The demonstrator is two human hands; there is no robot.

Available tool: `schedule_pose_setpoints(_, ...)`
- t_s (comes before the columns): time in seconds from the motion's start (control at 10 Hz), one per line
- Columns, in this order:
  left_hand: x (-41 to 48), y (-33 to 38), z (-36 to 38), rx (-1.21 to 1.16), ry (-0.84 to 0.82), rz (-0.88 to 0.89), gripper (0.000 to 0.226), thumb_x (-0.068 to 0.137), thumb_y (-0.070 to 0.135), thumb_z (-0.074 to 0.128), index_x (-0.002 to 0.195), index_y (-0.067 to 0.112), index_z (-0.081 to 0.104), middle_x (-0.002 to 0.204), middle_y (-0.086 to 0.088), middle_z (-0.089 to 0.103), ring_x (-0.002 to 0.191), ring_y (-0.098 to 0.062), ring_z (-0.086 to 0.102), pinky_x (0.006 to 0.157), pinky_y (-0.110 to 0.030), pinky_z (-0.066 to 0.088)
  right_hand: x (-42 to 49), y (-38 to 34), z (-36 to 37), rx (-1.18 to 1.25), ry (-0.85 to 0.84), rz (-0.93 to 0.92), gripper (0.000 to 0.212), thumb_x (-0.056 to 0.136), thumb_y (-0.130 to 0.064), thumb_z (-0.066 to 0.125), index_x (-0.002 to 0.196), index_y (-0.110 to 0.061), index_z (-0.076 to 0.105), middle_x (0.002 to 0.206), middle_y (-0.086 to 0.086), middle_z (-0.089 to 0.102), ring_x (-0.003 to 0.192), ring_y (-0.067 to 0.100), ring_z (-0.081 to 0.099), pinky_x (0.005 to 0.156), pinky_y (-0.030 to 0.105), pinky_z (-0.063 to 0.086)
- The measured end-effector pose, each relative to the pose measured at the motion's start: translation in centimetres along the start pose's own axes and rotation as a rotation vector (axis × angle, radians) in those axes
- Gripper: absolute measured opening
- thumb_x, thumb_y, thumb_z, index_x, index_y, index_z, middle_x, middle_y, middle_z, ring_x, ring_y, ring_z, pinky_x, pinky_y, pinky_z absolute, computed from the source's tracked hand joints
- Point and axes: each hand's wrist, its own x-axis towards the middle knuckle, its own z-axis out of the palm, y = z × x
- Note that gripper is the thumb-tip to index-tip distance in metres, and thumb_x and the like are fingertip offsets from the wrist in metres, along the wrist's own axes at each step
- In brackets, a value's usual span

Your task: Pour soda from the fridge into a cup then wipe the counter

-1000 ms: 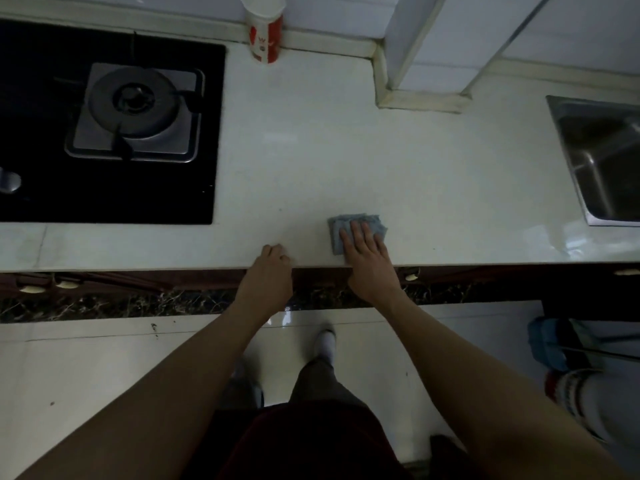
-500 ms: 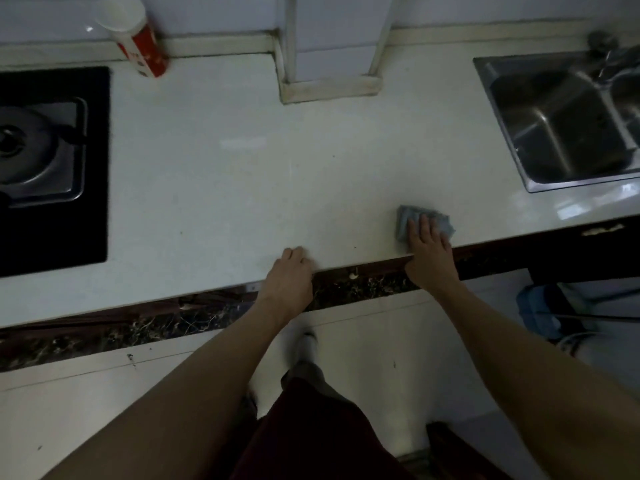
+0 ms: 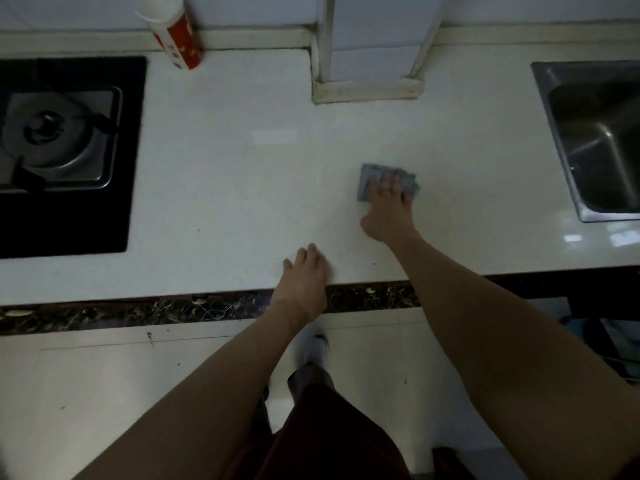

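Since half a second ago the right hand has pushed the blue-grey cloth away from the front lip of the white counter and deeper onto it, so the cloth now lies left of the steel sink, level with the sink's nearer half and apart from its rim. That hand lies flat on the cloth with straight fingers, pressing rather than grasping. The left hand has stayed put, farther left of the sink and nearer the person, fingers relaxed on the counter edge and holding nothing. A red-and-white container, possibly the cup, stands well left of the sink against the back wall, and the gas hob lies farther left again. No soda bottle shows, so the pouring looks done and the wiping step is in hand. Next, I judge, the cloth needs steady downward pressure and overlapping strokes across the unwiped stretch left of the sink, stopping short of the container so it is not knocked
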Motion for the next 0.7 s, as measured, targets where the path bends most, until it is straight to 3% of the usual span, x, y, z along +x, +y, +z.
schedule_pose_setpoints(0.2,0.1,-1.0,0.7,-0.103,0.011,0.013,0.069,0.092,0.017,0.054,0.151,0.003,0.02,0.161,-0.014,0.003,0.148,-0.035,0.009,0.122,-0.05,0.016,2.4,-7.8,1.4,-0.149,0.0,-0.335,0.082,0.092,-0.022,0.048,0.155,-0.015,-0.003,0.163,0.01,-0.013,0.149,0.028,-0.015,0.118,0.047,-0.009)
schedule_pose_setpoints(0.3,-0.1,-1.2,1.0,-0.081,-0.002,0.021,0.075,0.094,0.014,0.051,0.155,0.005,0.009,0.164,-0.014,-0.007,0.151,-0.033,-0.002,0.124,-0.046,0.005,1.8,-8.8,2.5,-0.198,0.021,-0.476,0.082,0.088,-0.019,0.049,0.155,-0.017,0.002,0.163,0.008,-0.008,0.15,0.024,-0.011,0.118,0.043,-0.012)
schedule_pose_setpoints(0.4,-0.5,-1.2,0.6,-0.109,0.02,0.029,0.074,0.094,0.014,0.05,0.155,0.006,0.008,0.164,-0.013,-0.001,0.151,-0.032,0.002,0.124,-0.044,0.009,0.6,-8.2,3.0,-0.197,0.026,-0.513,0.083,0.087,-0.021,0.054,0.155,-0.017,0.007,0.163,0.007,-0.003,0.15,0.024,-0.007,0.118,0.042,-0.011)
schedule_pose_setpoints(0.6,-1.0,-2.1,-0.9,-0.213,0.053,0.051,0.06,0.088,0.015,0.055,0.144,0.004,0.037,0.15,-0.013,0.035,0.134,-0.028,0.034,0.106,-0.037,0.037,-2.6,-7.8,3.4,-0.223,-0.018,-0.441,0.082,0.093,-0.033,0.05,0.155,-0.014,0.0,0.163,0.01,-0.008,0.15,0.025,-0.009,0.12,0.045,-0.005)
schedule_pose_setpoints(0.7,-2.0,-3.6,-2.0,-0.177,0.025,0.008,0.047,0.092,0.02,0.052,0.135,0.004,0.047,0.137,-0.016,0.047,0.125,-0.03,0.044,0.099,-0.042,0.044,-1.8,-8.4,2.3,-0.079,-0.197,-0.347,0.077,0.092,-0.018,0.05,0.156,-0.011,0.007,0.162,0.005,0.001,0.15,0.027,-0.002,0.122,0.046,0.006)
